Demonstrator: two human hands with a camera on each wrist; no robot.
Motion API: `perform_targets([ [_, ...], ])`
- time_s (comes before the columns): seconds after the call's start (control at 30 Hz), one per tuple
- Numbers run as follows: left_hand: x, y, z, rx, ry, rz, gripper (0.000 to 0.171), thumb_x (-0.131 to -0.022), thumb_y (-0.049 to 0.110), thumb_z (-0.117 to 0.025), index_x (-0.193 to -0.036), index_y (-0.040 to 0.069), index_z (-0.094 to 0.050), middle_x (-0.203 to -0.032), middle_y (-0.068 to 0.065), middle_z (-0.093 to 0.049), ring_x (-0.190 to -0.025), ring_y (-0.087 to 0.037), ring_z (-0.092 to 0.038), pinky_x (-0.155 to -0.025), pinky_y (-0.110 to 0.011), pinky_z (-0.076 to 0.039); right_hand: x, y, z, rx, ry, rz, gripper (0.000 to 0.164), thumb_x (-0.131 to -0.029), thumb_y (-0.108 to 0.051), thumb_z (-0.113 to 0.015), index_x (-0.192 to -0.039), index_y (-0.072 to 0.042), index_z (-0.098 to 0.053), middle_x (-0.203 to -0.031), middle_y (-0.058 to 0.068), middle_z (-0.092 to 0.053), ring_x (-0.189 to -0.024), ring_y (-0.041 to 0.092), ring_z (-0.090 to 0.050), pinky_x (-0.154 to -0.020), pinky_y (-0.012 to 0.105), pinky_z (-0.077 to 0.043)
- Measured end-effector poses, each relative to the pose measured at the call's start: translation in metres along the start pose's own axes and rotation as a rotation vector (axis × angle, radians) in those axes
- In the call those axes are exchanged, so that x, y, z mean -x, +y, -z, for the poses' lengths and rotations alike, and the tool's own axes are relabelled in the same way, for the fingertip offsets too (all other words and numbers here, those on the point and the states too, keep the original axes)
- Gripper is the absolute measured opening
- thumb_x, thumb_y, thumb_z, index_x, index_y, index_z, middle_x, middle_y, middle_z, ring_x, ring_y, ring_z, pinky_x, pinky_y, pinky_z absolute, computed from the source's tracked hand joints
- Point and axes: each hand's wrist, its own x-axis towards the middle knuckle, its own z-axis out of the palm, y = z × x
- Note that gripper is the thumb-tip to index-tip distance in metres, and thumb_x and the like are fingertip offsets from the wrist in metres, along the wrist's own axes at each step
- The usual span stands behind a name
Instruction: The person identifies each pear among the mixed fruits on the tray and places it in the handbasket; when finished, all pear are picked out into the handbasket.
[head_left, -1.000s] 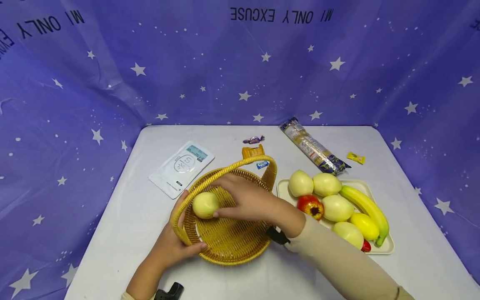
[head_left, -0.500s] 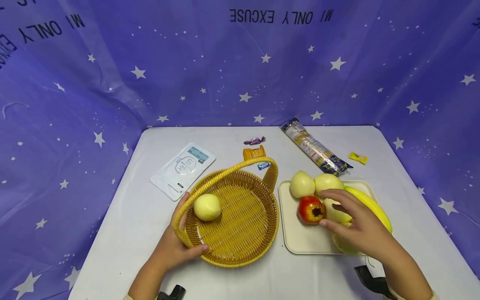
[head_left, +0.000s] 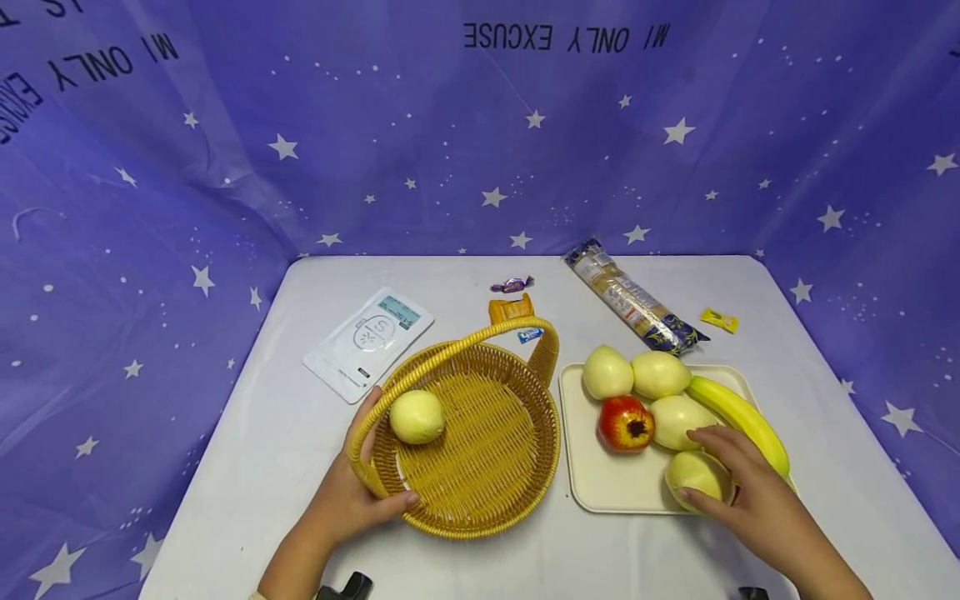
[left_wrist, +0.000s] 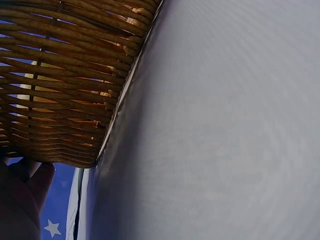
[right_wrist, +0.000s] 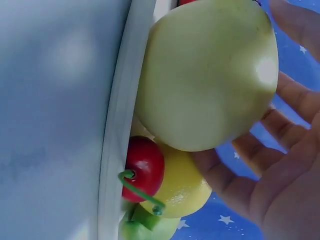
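My left hand (head_left: 348, 492) grips the left side of a woven basket (head_left: 547, 475), thumb over the rim and fingers outside. The left wrist view shows the weave (left_wrist: 65, 90) close up. In the basket lies one pale yellow-green round fruit (head_left: 417, 417). My right hand (head_left: 757, 500) is spread around a similar pale fruit (head_left: 693, 477) at the tray's front right, its fingers only loosely bent. In the right wrist view, a red cherry (right_wrist: 144, 167) and a lemon (right_wrist: 182, 182) lie beside that fruit; the hand hides them from the head view.
The cream tray (head_left: 600, 492) also holds a pomegranate (head_left: 626, 423), a banana (head_left: 742, 421) and several pale fruits (head_left: 660, 373). Behind are a white pouch (head_left: 367, 343), a long snack packet (head_left: 633, 296), a yellow candy (head_left: 719, 320) and other small wrapped sweets (head_left: 512, 309).
My right hand has left the basket, leaving the pale fruit inside, and moved right to the tray, then lower towards its front fruit. The left hand keeps its place on the basket.
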Motion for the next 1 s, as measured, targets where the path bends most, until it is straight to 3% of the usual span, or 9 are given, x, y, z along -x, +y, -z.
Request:
perform_targets([
  [0.07,0.000,0.000,0.000,-0.003,0.003,0.002,0.140,-0.052,0.033,-0.094,-0.156,0.008,-0.003,-0.161,-0.005,-0.012,-0.144,-0.024,-0.023,-0.114,-0.018,-0.015,0.001,0.000,-0.004,0.001,-0.014,-0.023,0.070,-0.073,-0.041,-0.083,-0.132,-0.014,-0.054,-0.131,0.008,-0.045,-0.115,0.034,-0.047,-0.099,0.048,-0.041],
  [0.13,0.000,0.000,0.000,-0.003,0.002,0.010,0.140,-0.052,0.033,-0.094,-0.156,0.010,-0.002,-0.161,-0.004,-0.013,-0.144,-0.024,-0.023,-0.114,-0.018,-0.015,0.001,-0.001,-0.007,0.011,-0.028,-0.041,0.070,-0.073,-0.042,-0.083,-0.130,-0.014,-0.054,-0.128,0.009,-0.045,-0.111,0.035,-0.050,-0.086,0.060,-0.043],
  [0.23,-0.004,0.016,0.004,0.015,0.004,0.009,0.138,-0.053,0.025,-0.093,-0.156,0.011,-0.003,-0.161,-0.005,-0.015,-0.143,-0.022,-0.025,-0.114,-0.017,-0.015,0.001,0.000,-0.012,0.033,-0.024,-0.034,0.066,-0.072,-0.042,-0.084,-0.125,-0.013,-0.057,-0.124,0.007,-0.046,-0.106,0.032,-0.053,-0.085,0.057,-0.043],
  [0.37,-0.008,0.039,0.009,0.034,0.004,0.006,0.134,-0.055,0.017,-0.091,-0.156,0.012,-0.004,-0.159,-0.007,-0.019,-0.142,-0.020,-0.026,-0.113,-0.016,-0.016,-0.002,-0.001,-0.009,0.074,-0.005,-0.006,0.061,-0.070,-0.041,-0.085,-0.119,-0.014,-0.061,-0.122,0.003,-0.050,-0.106,0.028,-0.052,-0.086,0.043,-0.042],
  [0.53,-0.007,0.037,0.008,0.050,0.006,0.029,0.135,-0.054,0.018,-0.092,-0.156,0.012,-0.004,-0.159,-0.004,-0.021,-0.142,-0.021,-0.028,-0.113,-0.016,-0.016,-0.013,-0.014,0.008,0.046,0.060,0.089,0.058,-0.068,-0.032,-0.088,-0.117,-0.018,-0.062,-0.120,-0.003,-0.052,-0.106,0.018,-0.049,-0.088,0.014,-0.033],
  [0.6,-0.007,0.037,0.009,0.053,0.005,0.039,0.135,-0.054,0.018,-0.092,-0.156,0.013,-0.004,-0.159,-0.003,-0.021,-0.142,-0.021,-0.027,-0.113,-0.016,-0.016,-0.024,-0.027,0.015,0.009,0.092,0.165,0.058,-0.065,-0.025,-0.089,-0.117,-0.020,-0.063,-0.120,-0.006,-0.052,-0.106,0.013,-0.047,-0.086,0.005,-0.029],
  [0.73,-0.006,0.035,0.009,0.067,0.005,0.051,0.135,-0.054,0.017,-0.092,-0.156,0.014,-0.003,-0.160,-0.003,-0.019,-0.143,-0.020,-0.025,-0.113,-0.015,-0.015,-0.053,-0.067,0.022,-0.070,0.074,0.337,0.061,-0.065,-0.020,-0.089,-0.120,-0.026,-0.061,-0.124,-0.010,-0.051,-0.110,0.008,-0.048,-0.087,0.009,-0.038],
  [0.87,-0.006,0.035,0.008,0.090,0.001,0.065,0.136,-0.055,0.016,-0.092,-0.156,0.015,-0.002,-0.160,-0.003,-0.018,-0.143,-0.020,-0.025,-0.113,-0.015,-0.015,-0.082,-0.117,0.014,-0.145,-0.015,0.531,0.058,-0.071,-0.025,-0.084,-0.123,-0.027,-0.059,-0.127,-0.011,-0.050,-0.107,0.008,-0.051,-0.083,0.018,-0.046],
  [1.0,-0.005,0.036,0.008,0.104,-0.004,0.082,0.137,-0.054,0.017,-0.092,-0.157,0.017,-0.002,-0.160,-0.003,-0.020,-0.143,-0.020,-0.025,-0.113,-0.016,-0.015,-0.108,-0.163,-0.006,-0.192,-0.170,0.645,0.051,-0.077,-0.032,-0.078,-0.124,-0.029,-0.058,-0.127,-0.014,-0.048,-0.106,0.005,-0.052,-0.084,0.025,-0.050],
])
